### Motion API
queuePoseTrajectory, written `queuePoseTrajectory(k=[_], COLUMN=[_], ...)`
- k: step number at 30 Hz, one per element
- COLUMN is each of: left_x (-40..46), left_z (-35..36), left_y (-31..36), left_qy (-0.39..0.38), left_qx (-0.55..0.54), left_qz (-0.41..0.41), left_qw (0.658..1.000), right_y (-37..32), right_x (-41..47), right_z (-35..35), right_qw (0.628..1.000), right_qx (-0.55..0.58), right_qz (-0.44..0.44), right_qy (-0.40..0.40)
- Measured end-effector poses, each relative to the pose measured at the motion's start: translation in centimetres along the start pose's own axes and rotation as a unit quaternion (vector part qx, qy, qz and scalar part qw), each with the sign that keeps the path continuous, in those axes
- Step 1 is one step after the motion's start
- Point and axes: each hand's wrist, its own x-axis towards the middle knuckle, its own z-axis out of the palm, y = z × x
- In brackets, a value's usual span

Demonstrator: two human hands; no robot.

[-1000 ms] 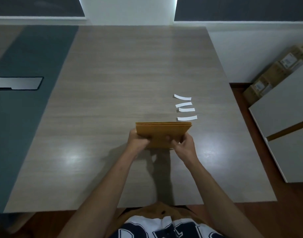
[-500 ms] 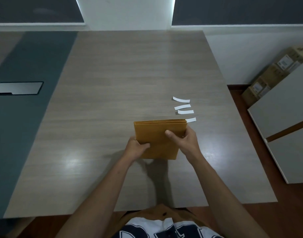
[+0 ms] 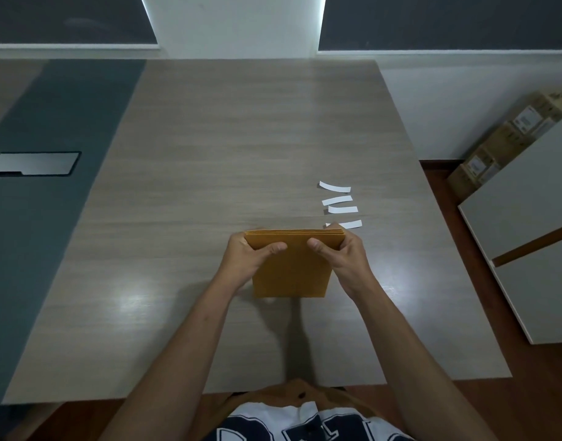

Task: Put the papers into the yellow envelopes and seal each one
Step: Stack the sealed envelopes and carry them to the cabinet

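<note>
- Envelopes (image 3: 291,268), a small yellow stack of several, are held upright just above the wooden table (image 3: 209,186), near its front middle, with the layered top edges turned up toward the camera.
- Squaring the stack appears to be the step in hand; it would be done well by keeping the edges flush, then lowering the stack flat so that one envelope can be peeled off.
- Separation is best started at the top corner, where the layers can be seen fanned slightly under the right fingers.
- Left hand (image 3: 246,261): it is closed round the stack's upper left corner, the thumb pressed on the near face and the fingers wrapped behind.
- Right hand (image 3: 343,261): the upper right corner is gripped likewise, the thumb on the near face and the fingers curled over the top edge.
- White strips (image 3: 340,202), four of them, lie on the table just beyond the right hand; the nearest is partly hidden by the fingers. They are possibly peeled seal liners, though this cannot be told for certain.
- Papers for filling are not seen loose on the table; whether they are already inside the envelopes cannot be told.
- Care should be taken that the strips are not swept off when the stack is set down.
</note>
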Motion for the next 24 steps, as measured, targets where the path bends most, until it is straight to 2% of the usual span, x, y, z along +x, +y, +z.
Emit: queuePoseTrajectory(k=[2, 8, 16, 24], left_x=[-0.1, 0.2, 0.4, 0.9], left_z=[0.4, 0.9, 0.4, 0.5], left_y=[0.0, 0.8, 0.3, -0.3], left_qy=[0.011, 0.021, 0.017, 0.028], left_qx=[0.003, -0.03, 0.043, 0.019], left_qz=[-0.006, 0.059, 0.07, 0.041], left_qw=[1.0, 0.998, 0.997, 0.999], right_y=[0.0, -1.2, -0.2, 0.1], right_x=[-0.2, 0.1, 0.1, 0.0], right_z=[-0.2, -1.2, -0.7, -0.5], right_qw=[1.0, 0.997, 0.999, 1.0], right_qx=[0.008, 0.033, 0.024, 0.01], right_qz=[-0.008, -0.056, -0.031, 0.018], right_qy=[-0.011, -0.038, -0.026, -0.008])
